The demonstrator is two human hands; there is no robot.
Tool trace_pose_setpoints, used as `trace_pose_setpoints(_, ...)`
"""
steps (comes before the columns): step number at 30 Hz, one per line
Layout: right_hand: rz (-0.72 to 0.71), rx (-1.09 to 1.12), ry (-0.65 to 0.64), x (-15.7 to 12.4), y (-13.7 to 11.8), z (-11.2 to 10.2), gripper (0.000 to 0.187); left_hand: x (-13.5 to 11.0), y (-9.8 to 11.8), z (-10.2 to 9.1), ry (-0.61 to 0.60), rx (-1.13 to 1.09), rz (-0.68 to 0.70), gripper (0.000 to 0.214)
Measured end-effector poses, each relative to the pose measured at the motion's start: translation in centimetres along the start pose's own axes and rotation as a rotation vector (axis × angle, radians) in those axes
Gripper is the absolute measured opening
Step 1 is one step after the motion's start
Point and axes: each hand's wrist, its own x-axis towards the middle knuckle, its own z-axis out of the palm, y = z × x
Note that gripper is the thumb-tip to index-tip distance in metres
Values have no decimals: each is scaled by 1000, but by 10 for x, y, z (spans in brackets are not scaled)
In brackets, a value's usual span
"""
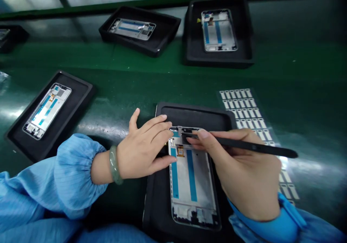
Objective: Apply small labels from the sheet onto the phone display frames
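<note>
A silver phone frame [200, 178] with blue strips lies in a black tray [157, 207] in front of me. My left hand [145, 147] rests flat, thumb and fingers spread, its fingertips touching the frame's upper left edge. Black tweezers [252, 147] are gripped in my right hand [244, 170], their tip over the upper part of the frame. Near that tip is a small grey piece [180, 131]; I cannot tell whether the tweezers hold it. An orange flex cable [180, 151] shows just below. My right fingers hide the frame's upper right corner.
A sheet of small white stickers [245, 105] lies right of the tray, partly under my right hand. Other black trays with phone frames stand at the left [81, 91], far middle [168, 29] and far right [189, 55]. The surface is a green bench [121, 80].
</note>
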Motion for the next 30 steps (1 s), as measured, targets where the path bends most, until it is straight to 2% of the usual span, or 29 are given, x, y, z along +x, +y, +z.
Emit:
trace_pose_setpoints(13,-82,-96,-8,-6,4,-1,21,0,-3,1,-8,82,63,34)
trace_pose_setpoints(21,-225,-245,-3,-12,11,-2,18,3,-1,1,-11,159,100,36)
trace_pose_setpoints(23,-269,-222,15,-11,10,-3,18,3,1,1,-15,167,90,35)
trace_pose_setpoints(26,-310,-71,32,-2,7,-5,21,3,2,2,-35,149,75,35)
trace_pose_setpoints(30,-238,102,-74,17,2,-2,18,2,1,4,-30,125,58,38)
